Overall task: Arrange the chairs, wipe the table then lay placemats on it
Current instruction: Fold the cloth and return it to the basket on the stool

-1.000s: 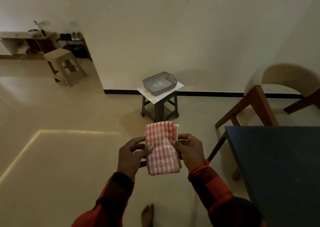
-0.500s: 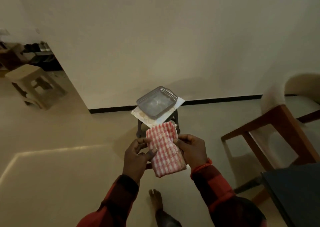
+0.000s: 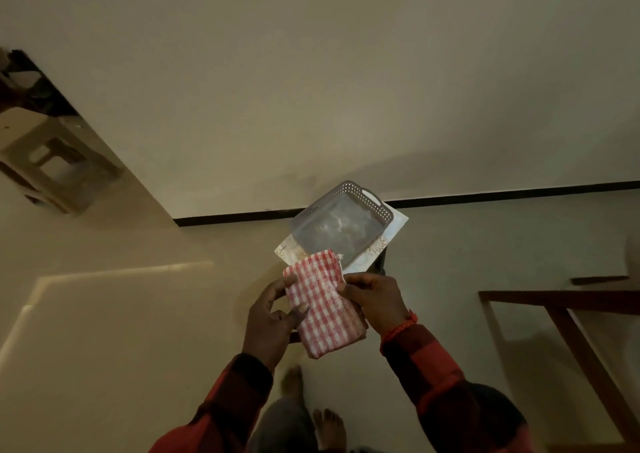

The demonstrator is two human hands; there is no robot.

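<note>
A folded checked cloth (image 3: 323, 305) is pinched between both hands, left hand (image 3: 270, 317) and right hand (image 3: 375, 302), above the grey basket (image 3: 375, 206). If either pinch is loosened, the cloth could be dropped and unfolded.

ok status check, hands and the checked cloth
Left hand and right hand both grip folded red checked cloth. Grey basket just ahead. Nothing between.
</note>
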